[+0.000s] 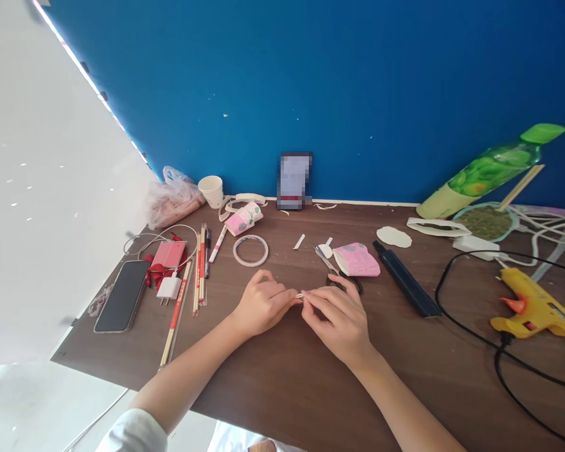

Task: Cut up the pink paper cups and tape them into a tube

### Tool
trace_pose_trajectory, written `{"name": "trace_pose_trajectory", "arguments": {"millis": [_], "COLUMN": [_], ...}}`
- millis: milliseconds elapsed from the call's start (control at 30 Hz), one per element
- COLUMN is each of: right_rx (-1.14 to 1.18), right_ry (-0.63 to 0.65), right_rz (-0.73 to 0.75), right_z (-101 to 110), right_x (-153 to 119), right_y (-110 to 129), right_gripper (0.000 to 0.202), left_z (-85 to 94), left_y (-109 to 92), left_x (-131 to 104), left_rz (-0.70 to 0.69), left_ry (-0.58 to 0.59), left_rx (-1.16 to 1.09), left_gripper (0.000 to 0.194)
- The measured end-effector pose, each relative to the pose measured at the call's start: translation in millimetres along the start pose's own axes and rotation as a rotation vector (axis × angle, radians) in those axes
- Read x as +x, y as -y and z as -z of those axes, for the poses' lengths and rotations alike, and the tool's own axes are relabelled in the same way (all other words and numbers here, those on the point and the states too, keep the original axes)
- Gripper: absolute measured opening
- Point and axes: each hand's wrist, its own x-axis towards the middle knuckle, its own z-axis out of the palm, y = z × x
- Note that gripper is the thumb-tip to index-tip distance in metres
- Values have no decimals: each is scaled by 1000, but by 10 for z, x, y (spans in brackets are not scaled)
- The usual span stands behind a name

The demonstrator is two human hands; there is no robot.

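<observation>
Between my two hands, above the middle of the table, is a small folded strip of white paper (299,295). The fingers of my left hand (262,306) are closed on its left end. My right hand (341,317) pinches the other end between thumb and fingers. Just beyond my right hand lie scissors (327,262), their dark handles partly hidden by my fingers. A pink paper cup piece (356,260) with grey dots rests beside them. A roll of tape (250,251) lies flat beyond my left hand.
Left are a phone (122,296), a white charger (168,287) and wrapped chopsticks (176,314). Right are a dark blue stick-like case (407,280), a yellow glue gun (534,304) with a black cable, and a leaning green bottle (489,169). A second phone (294,181) stands against the blue partition.
</observation>
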Motion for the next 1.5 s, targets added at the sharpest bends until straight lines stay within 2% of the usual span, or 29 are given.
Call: {"name": "trace_pose_trajectory", "arguments": {"millis": [267, 567, 933, 1133, 1500], "right_rx": [163, 136, 119, 204, 372], "right_ry": [-3, 12, 7, -10, 29], "right_rz": [-161, -103, -87, -253, -609], "right_z": [-39, -20, -21, -44, -47], "right_x": [-11, -15, -13, 1, -16], "right_y": [-22, -32, -39, 2, 22], "right_gripper": [19, 19, 18, 11, 11], "left_z": [-8, -1, -1, 5, 0], "left_y": [4, 6, -3, -2, 10], "left_x": [-2, 2, -6, 14, 8], "left_rz": [31, 37, 38, 27, 37], "left_ry": [19, 10, 29, 15, 5], "left_rx": [-26, -42, -31, -34, -47], "left_gripper": [23, 17, 22, 20, 14]}}
